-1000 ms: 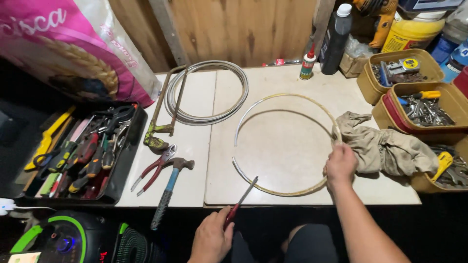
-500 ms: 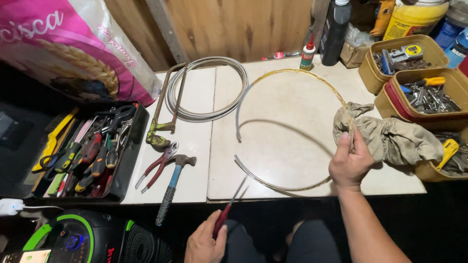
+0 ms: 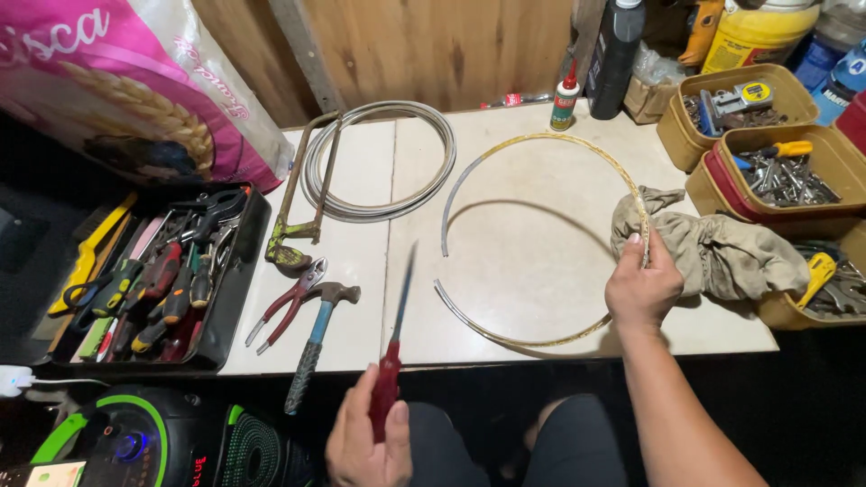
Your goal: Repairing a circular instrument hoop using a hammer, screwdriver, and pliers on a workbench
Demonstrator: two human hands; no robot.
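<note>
Near the counter's front edge, the right hand (image 3: 642,290) has now lifted the thin open metal ring (image 3: 541,239) it grasps, while the left hand (image 3: 365,442) clenches a red-handled screwdriver (image 3: 393,365).

You have bare pale tabletop (image 3: 532,271) inside the thin open metal hoop (image 3: 505,162). A crumpled beige rag (image 3: 722,252) and tan plastic tubs (image 3: 776,171) crowd the right; a blue-handled hammer (image 3: 316,343) and red-handled pliers (image 3: 289,302) block the left.

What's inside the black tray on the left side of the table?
The black tray holds a heap of hand tools: screwdrivers with red, green and yellow handles, and pliers near the top. They lie piled over each other, so whatever sits at the bottom is covered.
</note>
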